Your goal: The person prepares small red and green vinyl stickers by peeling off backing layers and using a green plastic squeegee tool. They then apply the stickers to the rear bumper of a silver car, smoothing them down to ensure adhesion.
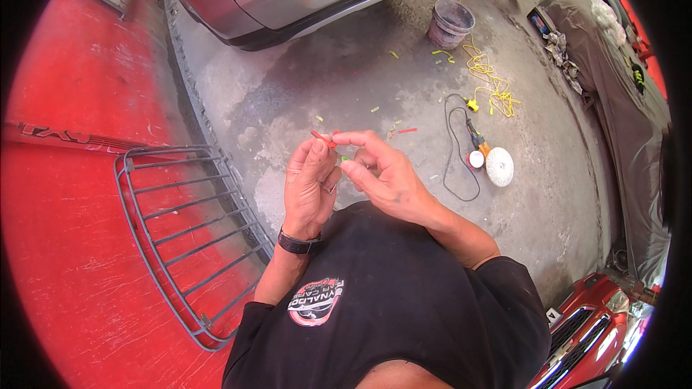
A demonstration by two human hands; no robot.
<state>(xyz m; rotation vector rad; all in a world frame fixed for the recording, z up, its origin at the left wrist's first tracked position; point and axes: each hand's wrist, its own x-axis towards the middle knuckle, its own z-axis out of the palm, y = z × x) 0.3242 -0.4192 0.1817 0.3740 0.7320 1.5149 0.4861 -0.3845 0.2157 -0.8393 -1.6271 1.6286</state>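
My left hand [310, 184] is raised in front of my chest, thumb and fingertips pinched on a small, thin red strip [318, 135], which looks like tape. Close against it on the right, my right hand [393, 180] has its fingers bent, with the index fingertip on the strip's near end. A tiny yellow-green bit [344, 159] shows by the right thumb tip; whether the thumb holds it cannot be made out. Several yellow-green scraps and a red strip piece [408, 130] lie on the concrete floor beyond my hands.
A silver car [288, 0] stands ahead, yellow-green tape on its rear. Right of it are a grimy bucket [451, 23], a yellow cord [490, 79] and a polisher with a white pad [499, 166]. A metal rack [191, 230] leans left; a red bumper [587, 331] sits lower right.
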